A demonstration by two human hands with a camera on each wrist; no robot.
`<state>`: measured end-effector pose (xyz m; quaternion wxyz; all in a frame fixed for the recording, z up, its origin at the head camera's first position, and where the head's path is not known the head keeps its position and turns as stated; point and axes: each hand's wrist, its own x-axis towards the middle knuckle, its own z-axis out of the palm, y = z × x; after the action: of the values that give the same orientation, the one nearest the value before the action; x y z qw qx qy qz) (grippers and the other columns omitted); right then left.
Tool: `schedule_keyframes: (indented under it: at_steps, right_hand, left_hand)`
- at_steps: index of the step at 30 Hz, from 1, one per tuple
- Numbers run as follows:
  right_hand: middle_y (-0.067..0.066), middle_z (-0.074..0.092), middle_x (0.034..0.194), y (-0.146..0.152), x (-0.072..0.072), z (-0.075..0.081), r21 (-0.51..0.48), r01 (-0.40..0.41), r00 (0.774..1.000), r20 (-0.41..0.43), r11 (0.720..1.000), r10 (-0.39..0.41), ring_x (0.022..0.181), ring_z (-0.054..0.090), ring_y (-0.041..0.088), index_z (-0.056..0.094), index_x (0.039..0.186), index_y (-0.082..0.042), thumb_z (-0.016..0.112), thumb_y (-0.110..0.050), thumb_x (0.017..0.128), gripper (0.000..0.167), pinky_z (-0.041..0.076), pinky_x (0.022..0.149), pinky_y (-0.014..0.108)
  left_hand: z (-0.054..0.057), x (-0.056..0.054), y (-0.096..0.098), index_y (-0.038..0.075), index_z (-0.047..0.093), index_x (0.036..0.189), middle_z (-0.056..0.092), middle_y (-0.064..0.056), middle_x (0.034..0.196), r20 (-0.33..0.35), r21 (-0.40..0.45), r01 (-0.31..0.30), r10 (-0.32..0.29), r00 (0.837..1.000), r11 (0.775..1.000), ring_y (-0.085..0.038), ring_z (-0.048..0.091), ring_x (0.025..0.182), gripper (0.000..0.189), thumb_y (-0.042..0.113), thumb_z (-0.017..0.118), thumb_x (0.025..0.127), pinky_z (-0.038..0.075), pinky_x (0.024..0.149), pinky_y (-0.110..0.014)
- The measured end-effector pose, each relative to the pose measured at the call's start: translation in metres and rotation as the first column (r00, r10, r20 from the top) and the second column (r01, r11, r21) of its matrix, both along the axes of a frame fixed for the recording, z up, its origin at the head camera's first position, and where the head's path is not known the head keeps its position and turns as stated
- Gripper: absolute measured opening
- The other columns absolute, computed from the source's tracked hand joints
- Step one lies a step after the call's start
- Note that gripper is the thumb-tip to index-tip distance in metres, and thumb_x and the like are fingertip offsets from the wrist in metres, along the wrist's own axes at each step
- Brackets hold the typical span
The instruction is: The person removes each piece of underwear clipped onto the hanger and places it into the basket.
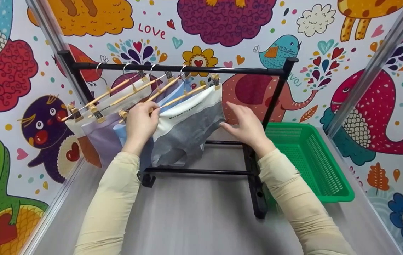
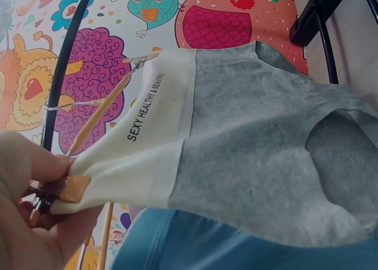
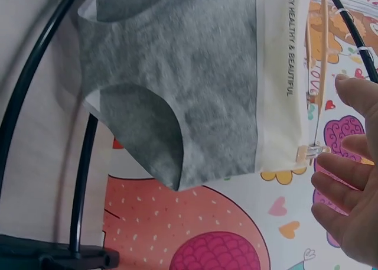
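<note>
A pair of grey underpants (image 1: 190, 132) with a white printed waistband hangs from a wooden clip hanger (image 1: 183, 97) on the black rack's top bar. My left hand (image 1: 140, 122) pinches the clip (image 2: 74, 188) at the hanger's near end, where the waistband is caught. Beyond the far end, my right hand (image 1: 246, 126) is held apart from the cloth with its fingers spread. In the right wrist view, that far clip (image 3: 311, 153) grips the waistband close to my right fingertips (image 3: 323, 158).
Several more hangers with white, purple and blue underpants (image 1: 98, 136) hang to the left on the rack bar (image 1: 236, 71). A green plastic basket (image 1: 335, 177) stands right of the rack. Patterned walls (image 1: 374, 113) enclose the grey surface (image 1: 194, 212).
</note>
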<state>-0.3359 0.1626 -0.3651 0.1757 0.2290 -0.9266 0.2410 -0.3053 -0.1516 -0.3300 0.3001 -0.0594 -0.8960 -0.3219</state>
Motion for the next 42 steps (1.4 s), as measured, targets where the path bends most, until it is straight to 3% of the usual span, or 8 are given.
schedule_keyframes:
  at_steps: [6, 18, 25, 33, 37, 42]
  right_hand:
    - [0.015, 0.052, 0.143, 0.005, -0.005, 0.007, 0.025, 0.003, 1.0, -0.008, 1.0, -0.003, 0.131, 0.046, 0.031, 0.044, 0.148, -0.008, 0.07, -0.04, 0.091, 0.07, 0.037, 0.108, 0.048]
    - [0.014, 0.045, 0.148, 0.016, -0.01, 0.024, 0.007, 0.046, 0.999, 0.001, 0.999, -0.047, 0.136, 0.04, 0.032, 0.041, 0.15, -0.011, 0.071, -0.04, 0.09, 0.073, 0.034, 0.11, 0.05]
    - [0.013, 0.04, 0.152, 0.022, -0.013, 0.027, -0.101, 0.063, 0.998, 0.015, 0.993, -0.062, 0.139, 0.037, 0.031, 0.038, 0.152, -0.011, 0.071, -0.037, 0.091, 0.074, 0.033, 0.111, 0.05]
    - [0.014, 0.041, 0.151, 0.03, -0.015, 0.024, -0.208, 0.077, 0.995, 0.084, 0.975, -0.061, 0.137, 0.04, 0.029, 0.034, 0.153, -0.01, 0.07, -0.034, 0.093, 0.075, 0.035, 0.11, 0.048]
    - [0.017, 0.048, 0.144, 0.035, -0.014, 0.02, -0.262, 0.035, 0.994, 0.109, 0.964, -0.007, 0.13, 0.047, 0.031, 0.036, 0.152, -0.007, 0.069, -0.03, 0.094, 0.07, 0.039, 0.106, 0.048]
    - [0.016, 0.057, 0.131, 0.039, -0.009, 0.013, -0.305, -0.006, 0.989, 0.139, 0.952, 0.051, 0.11, 0.056, 0.03, 0.043, 0.148, -0.008, 0.066, -0.027, 0.096, 0.061, 0.047, 0.095, 0.045]
  left_hand:
    - [0.001, 0.0, 0.0, 0.001, 0.074, 0.095, 0.07, -0.017, 0.094, 0.007, 0.057, -0.001, 0.001, 1.0, 0.998, -0.035, 0.064, 0.089, 0.011, 0.008, 0.067, 0.09, 0.046, 0.079, -0.047]
    - [0.005, 0.001, 0.0, 0.001, 0.074, 0.094, 0.067, -0.015, 0.09, -0.043, 0.155, 0.007, -0.001, 0.999, 0.988, -0.032, 0.06, 0.084, 0.01, 0.008, 0.068, 0.089, 0.043, 0.075, -0.045]
    - [0.002, 0.005, 0.0, 0.001, 0.074, 0.092, 0.065, -0.014, 0.085, -0.072, 0.171, 0.072, -0.06, 0.996, 0.983, -0.028, 0.055, 0.076, 0.009, 0.007, 0.069, 0.089, 0.039, 0.069, -0.038]
    - [-0.011, 0.013, -0.004, 0.0, 0.074, 0.089, 0.063, -0.011, 0.078, -0.09, 0.195, 0.186, -0.171, 0.981, 0.963, -0.022, 0.051, 0.071, 0.006, 0.002, 0.07, 0.085, 0.036, 0.065, -0.032]
    - [-0.018, 0.016, -0.005, 0.0, 0.074, 0.09, 0.062, -0.011, 0.078, -0.08, 0.18, 0.236, -0.224, 0.971, 0.955, -0.021, 0.052, 0.071, 0.006, 0.001, 0.071, 0.085, 0.038, 0.067, -0.033]
    - [-0.027, 0.018, -0.004, 0.002, 0.074, 0.09, 0.062, -0.008, 0.079, -0.046, 0.168, 0.285, -0.282, 0.958, 0.944, -0.019, 0.052, 0.07, 0.005, 0.002, 0.071, 0.086, 0.04, 0.065, -0.03]
